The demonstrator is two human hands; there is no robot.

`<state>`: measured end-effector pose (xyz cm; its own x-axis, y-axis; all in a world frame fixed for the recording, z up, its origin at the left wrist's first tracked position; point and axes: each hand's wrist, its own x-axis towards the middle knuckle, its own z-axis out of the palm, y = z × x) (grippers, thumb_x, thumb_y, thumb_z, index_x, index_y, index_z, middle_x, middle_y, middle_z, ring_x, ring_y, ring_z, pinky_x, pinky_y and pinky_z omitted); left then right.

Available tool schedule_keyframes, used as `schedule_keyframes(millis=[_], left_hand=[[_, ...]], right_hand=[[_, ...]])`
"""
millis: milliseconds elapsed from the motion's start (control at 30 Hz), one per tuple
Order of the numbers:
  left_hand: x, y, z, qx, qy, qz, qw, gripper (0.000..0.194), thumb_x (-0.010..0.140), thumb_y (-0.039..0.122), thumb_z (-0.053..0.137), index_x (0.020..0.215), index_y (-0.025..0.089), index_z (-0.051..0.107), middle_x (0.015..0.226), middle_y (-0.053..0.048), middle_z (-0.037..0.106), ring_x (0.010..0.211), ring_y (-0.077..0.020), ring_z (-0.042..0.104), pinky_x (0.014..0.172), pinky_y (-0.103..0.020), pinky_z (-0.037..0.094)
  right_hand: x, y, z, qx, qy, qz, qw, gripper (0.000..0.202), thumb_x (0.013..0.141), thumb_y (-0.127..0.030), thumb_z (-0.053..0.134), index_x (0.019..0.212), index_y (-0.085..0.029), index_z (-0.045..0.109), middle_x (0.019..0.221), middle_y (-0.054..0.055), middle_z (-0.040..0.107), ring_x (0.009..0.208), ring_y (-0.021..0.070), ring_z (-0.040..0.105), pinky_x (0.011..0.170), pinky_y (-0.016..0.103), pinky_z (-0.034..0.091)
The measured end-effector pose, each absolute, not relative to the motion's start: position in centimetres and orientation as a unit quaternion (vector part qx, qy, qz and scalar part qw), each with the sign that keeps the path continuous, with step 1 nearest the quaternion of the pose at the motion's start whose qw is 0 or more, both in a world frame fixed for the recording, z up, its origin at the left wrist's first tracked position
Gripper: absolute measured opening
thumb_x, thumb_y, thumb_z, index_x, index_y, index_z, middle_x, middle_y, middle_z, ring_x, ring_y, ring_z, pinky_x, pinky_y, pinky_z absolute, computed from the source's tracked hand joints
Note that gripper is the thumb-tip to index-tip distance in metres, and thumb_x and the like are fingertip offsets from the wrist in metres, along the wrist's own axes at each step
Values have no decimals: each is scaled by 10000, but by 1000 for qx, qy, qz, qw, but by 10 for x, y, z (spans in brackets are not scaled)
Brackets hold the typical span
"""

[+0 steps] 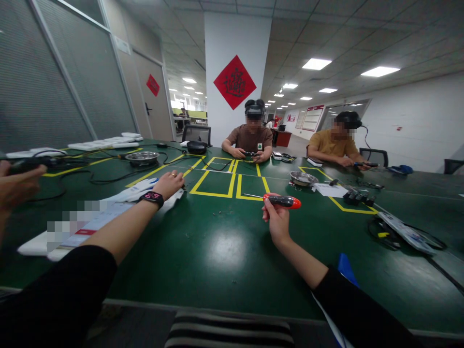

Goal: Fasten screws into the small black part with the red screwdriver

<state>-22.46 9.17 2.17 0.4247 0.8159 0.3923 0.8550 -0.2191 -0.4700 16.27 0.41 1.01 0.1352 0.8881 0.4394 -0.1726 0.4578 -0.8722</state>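
Observation:
My right hand (278, 223) grips a screwdriver (284, 201) by its red and black handle, above the green table (203, 261). The thin shaft points left, over the yellow tape outlines. Over to the left, my left hand (169, 183) reaches forward with its fingers bent down and together. Its fingertips are mostly hidden, and something small and dark shows beside them. Under that hand lies a whitish sheet or bag (174, 200), and white-and-blue gloves (134, 189) lie beside my wrist. Tiny bits, perhaps screws (222, 213), are scattered between my hands.
Metal bowls stand at left (142, 158) and right (303, 178). Black parts (358, 197) and a power strip (404, 232) with cables lie to the right. Another person's hand (21, 179) holds a dark tool at far left. Two people (250, 137) (333, 142) work across the table.

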Motion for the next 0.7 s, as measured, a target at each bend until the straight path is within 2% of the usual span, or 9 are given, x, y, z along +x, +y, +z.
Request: schedule_keyframes(millis=[133, 233, 400, 467, 533, 633, 700], left_hand=[[-226, 86, 18, -746, -584, -49, 317, 253, 850, 127, 329, 911, 100, 574, 916, -196, 564, 962, -304, 497, 749, -381, 341], [-230, 86, 15, -720, -625, -55, 295, 208, 827, 222, 407, 913, 93, 546, 913, -198, 572, 954, -313, 514, 754, -375, 369], [-228, 85, 12, -689, -681, -166, 187, 324, 828, 383, 408, 958, 97, 489, 885, -181, 585, 801, -285, 573, 627, -319, 390], [-217, 83, 10, -674, -686, -253, 101, 346, 816, 436, 421, 928, 115, 490, 796, -132, 589, 690, -243, 570, 573, -292, 373], [-200, 80, 7, -644, -670, -368, -32, 321, 799, 446, 443, 843, 134, 506, 688, -74, 564, 581, -191, 531, 521, -266, 352], [-171, 72, 1, -538, -559, -554, -301, 277, 819, 401, 393, 826, 147, 504, 638, -17, 515, 456, -109, 439, 450, -223, 328], [-155, 67, -2, -507, -489, -595, -388, 286, 844, 388, 316, 848, 158, 487, 622, 5, 482, 423, -82, 394, 426, -202, 328]], right_hand=[[163, 3, 13, -325, -520, 396, 684, 349, 768, -380, 585, 1054, -189, 525, 625, -42, 527, 426, 57, 453, 369, 171, 334], [164, 2, 15, -323, -515, 402, 685, 356, 763, -393, 587, 1049, -188, 525, 617, -44, 529, 421, 58, 452, 368, 172, 333], [164, 2, 14, -328, -514, 410, 678, 382, 751, -415, 593, 1049, -185, 526, 603, -44, 529, 417, 64, 452, 361, 176, 331], [163, 2, 14, -327, -514, 412, 678, 383, 752, -417, 591, 1050, -187, 526, 604, -44, 531, 415, 63, 452, 359, 175, 328], [163, 1, 14, -326, -514, 414, 677, 386, 747, -421, 593, 1046, -185, 528, 602, -44, 534, 415, 64, 454, 360, 177, 331], [162, 0, 15, -330, -514, 414, 675, 395, 737, -429, 600, 1034, -178, 531, 590, -45, 533, 411, 67, 455, 359, 181, 333], [162, 1, 15, -332, -512, 413, 676, 398, 736, -434, 600, 1030, -175, 532, 586, -46, 531, 408, 66, 452, 357, 181, 331]])
